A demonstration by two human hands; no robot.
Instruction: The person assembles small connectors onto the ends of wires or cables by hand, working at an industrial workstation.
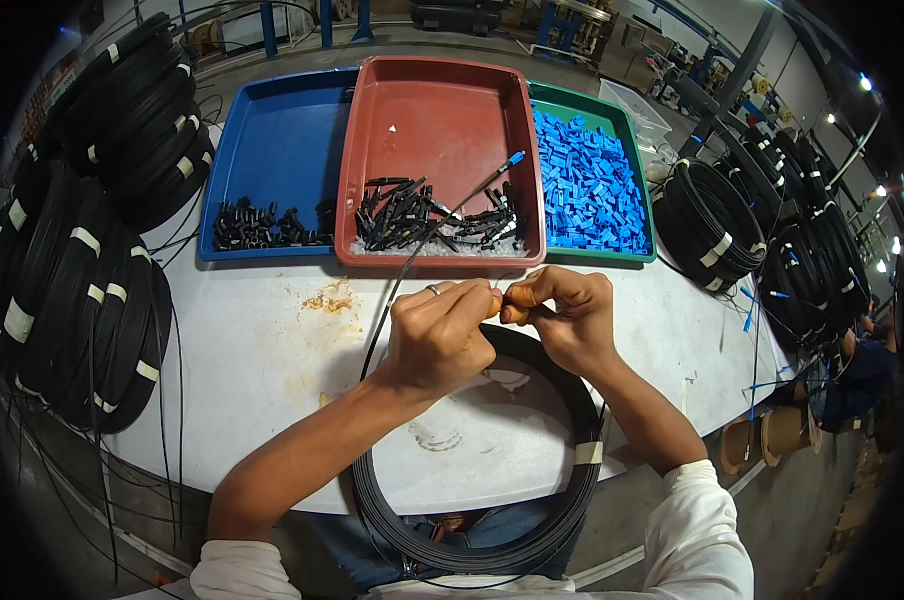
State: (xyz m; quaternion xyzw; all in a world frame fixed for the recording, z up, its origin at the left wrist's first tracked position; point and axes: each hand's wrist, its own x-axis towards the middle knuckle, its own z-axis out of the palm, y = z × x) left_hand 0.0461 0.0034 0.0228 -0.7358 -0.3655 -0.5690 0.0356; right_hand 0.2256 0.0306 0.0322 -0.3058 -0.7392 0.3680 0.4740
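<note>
My left hand (437,335), with a ring on one finger, and my right hand (577,315) meet above the white table (272,400). Both are closed in a pinch, fingertip to fingertip, and orange covers show on some fingertips. Whatever lies between them is hidden by the fingers. Below my hands a large coil of black cable (472,557), bound with pale tape, rests over the table's near edge. A thin black cable runs up past my left hand and ends in a blue connector (515,158) over the red tray (437,110).
The red tray holds black connector parts. Left of it, a blue tray (282,140) has small black pieces; to its right, a green tray (592,112) is full of blue clips. Stacked cable coils (122,300) flank the left, and more coils (712,225) the right.
</note>
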